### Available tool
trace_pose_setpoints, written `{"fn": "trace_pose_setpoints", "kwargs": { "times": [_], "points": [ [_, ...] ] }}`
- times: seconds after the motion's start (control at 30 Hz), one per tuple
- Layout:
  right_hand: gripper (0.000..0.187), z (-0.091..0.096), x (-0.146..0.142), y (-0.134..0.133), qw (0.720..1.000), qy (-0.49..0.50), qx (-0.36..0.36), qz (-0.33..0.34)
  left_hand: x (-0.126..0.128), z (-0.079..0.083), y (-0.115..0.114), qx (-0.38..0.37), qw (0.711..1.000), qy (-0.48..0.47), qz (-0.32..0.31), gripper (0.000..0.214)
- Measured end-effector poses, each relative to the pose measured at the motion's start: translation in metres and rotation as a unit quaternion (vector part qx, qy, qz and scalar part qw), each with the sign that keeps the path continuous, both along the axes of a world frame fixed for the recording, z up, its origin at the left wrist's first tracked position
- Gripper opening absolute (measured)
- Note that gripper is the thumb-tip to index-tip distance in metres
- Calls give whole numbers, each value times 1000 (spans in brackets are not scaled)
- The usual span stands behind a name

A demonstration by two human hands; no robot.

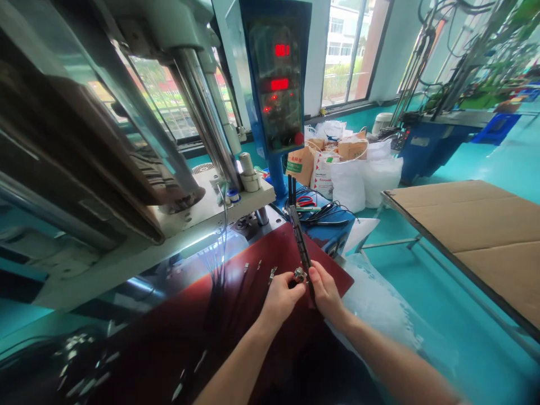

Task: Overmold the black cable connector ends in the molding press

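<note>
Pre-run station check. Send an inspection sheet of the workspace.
Surface: flat dark red sheet on the machine bed.
Job's things: small silver metal fitting; long black slotted strip.
Clutter: white plastic sacks, brown paper bags, white tape rolls.
Grippers: bare left hand pinches the fitting; bare right hand grips the strip.
Cables: thin black cables lie across the sheet; red and black wires lie on a blue bench.
Surroundings: chrome-columned press, blue control panel with red readouts, cardboard-topped table, teal floor.
</note>
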State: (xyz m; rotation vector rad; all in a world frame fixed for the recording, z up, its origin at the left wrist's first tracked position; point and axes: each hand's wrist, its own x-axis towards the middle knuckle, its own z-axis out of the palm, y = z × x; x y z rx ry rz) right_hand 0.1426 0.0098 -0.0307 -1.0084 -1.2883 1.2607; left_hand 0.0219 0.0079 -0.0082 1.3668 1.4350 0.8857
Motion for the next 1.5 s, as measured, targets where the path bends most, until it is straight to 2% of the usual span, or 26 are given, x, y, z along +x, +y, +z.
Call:
{"fn": "trace_pose_setpoints", "kwargs": {
  "times": [0.13,0.27,0.4,0.47,0.6,0.67,0.8,0.93,1.1,1.27,1.4,1.5],
  "points": [
    [36,3,0,1,999,-35,8,15,0,6,-1,17,1000,-19,-14,17],
    [34,4,1,4,1000,-3,-22,20,-4,13,0,25,998,-50,-26,21],
    [35,1,5,5,999,26,-39,5,-10,17,4,34,996,-83,17,18],
    [35,0,6,4,998,36,-42,1,-11,19,5,53,997,-48,27,15],
    [36,-1,7,1,998,52,-35,6,-10,24,4,100,992,74,-10,17],
    [36,0,8,0,998,53,-30,12,-8,25,3,93,991,91,-29,21],
    [35,0,8,0,998,47,-26,31,-7,18,6,58,996,37,-48,24],
    [37,1,8,1,998,39,-32,39,-5,13,9,34,999,-8,-18,24],
    [39,1,7,3,998,18,-16,49,-4,15,7,27,999,-2,-21,22],
    [39,2,6,4,998,-39,3,58,-6,18,2,53,998,-7,-23,21],
    [39,5,6,4,998,-7,-22,64,-11,20,3,7,997,-77,-29,23],
    [40,3,7,5,998,22,-39,52,-14,23,7,9,993,-118,-19,26]
  ]
}}
